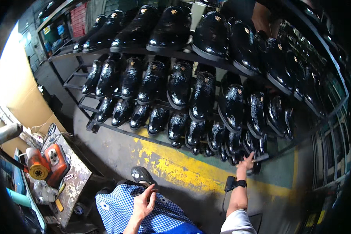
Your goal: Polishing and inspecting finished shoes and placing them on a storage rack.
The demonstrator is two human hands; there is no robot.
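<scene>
My right hand (244, 165) reaches out beside the low front of a black rack, its fingers bent around or against a short light-grey piece (260, 158). Whether that piece is loose or part of the rack I cannot tell. Close to it are glossy black shoes (234, 142) on the lowest tier. My left hand (143, 203) is over my lap, above a blue-and-white checked apron (121, 204). Its thumb and fingers come together, with a small dark bit by the fingertips that is too small to name. More shiny shoes (170, 29) with gold ornaments fill the tiers above.
At left stands a worn workbench (76, 165) with an orange-red power tool (38, 165), scissors (50, 129) and a yellow-handled tool (59, 204). A cardboard sheet (27, 91) rises behind it. Yellow paint (175, 160) marks the floor. Another person's arm (261, 17) shows behind the rack.
</scene>
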